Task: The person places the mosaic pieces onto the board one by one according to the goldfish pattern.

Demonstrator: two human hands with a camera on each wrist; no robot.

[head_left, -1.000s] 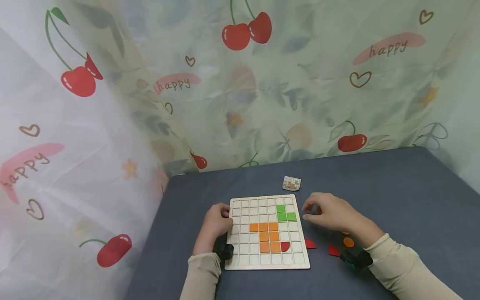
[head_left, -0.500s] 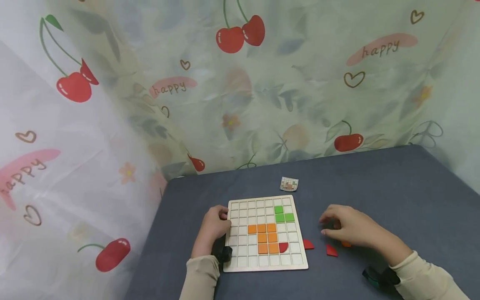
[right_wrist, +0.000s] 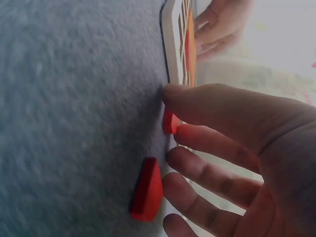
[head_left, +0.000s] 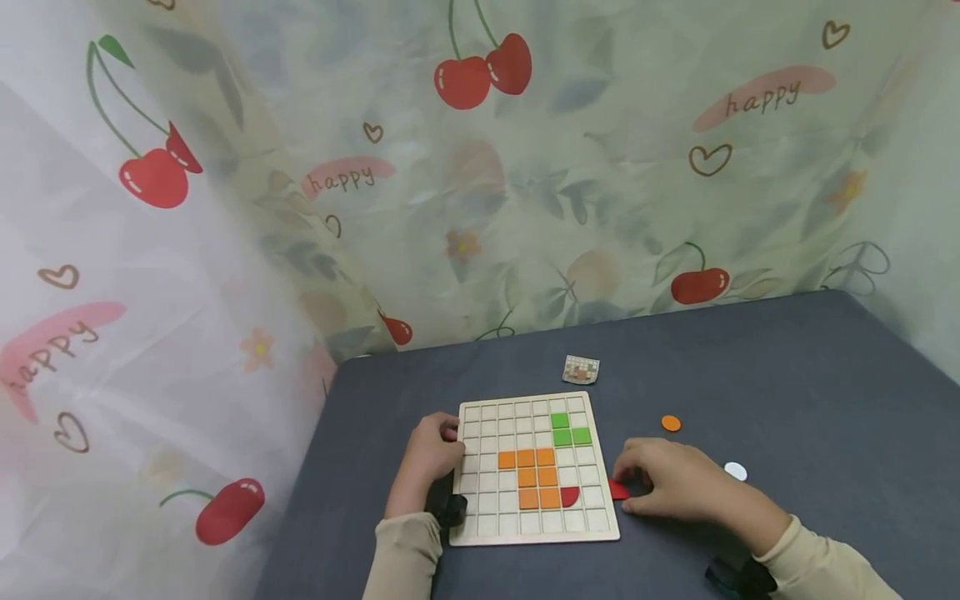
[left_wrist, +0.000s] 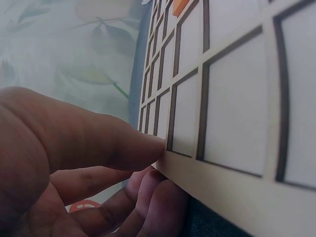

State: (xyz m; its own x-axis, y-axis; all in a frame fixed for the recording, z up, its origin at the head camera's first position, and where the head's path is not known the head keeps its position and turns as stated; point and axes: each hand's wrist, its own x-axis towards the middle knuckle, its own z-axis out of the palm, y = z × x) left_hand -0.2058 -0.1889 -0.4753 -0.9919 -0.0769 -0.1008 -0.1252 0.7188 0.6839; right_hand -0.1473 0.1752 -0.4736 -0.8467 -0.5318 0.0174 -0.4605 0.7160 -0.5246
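Note:
A wooden grid board (head_left: 480, 533) lies on the table, with orange square tiles (head_left: 527, 477), green square tiles (head_left: 562, 436) and one red quarter-round tile (head_left: 570, 497) in its cells. My left hand (head_left: 433, 450) grips the board's left edge; in the left wrist view the thumb (left_wrist: 143, 148) lies on the rim with curled fingers below. At the right edge, my right hand (head_left: 675, 479) pinches a loose red quarter-round tile (head_left: 619, 490) between thumb and forefinger. Below those fingers in the right wrist view lies another red tile (right_wrist: 147, 192), hidden by the hand in the head view.
Behind the board lies a small printed card (head_left: 581, 370) with a grid pattern. An orange disc (head_left: 671, 423) and a white disc (head_left: 736, 472) lie beyond the right hand on the dark table cloth (head_left: 810, 375). A patterned curtain (head_left: 570, 167) hangs around the table.
My right hand moved right off the board's side, then came back left and down to the red tile by the board. The orange and white discs came into view. My left hand stayed put.

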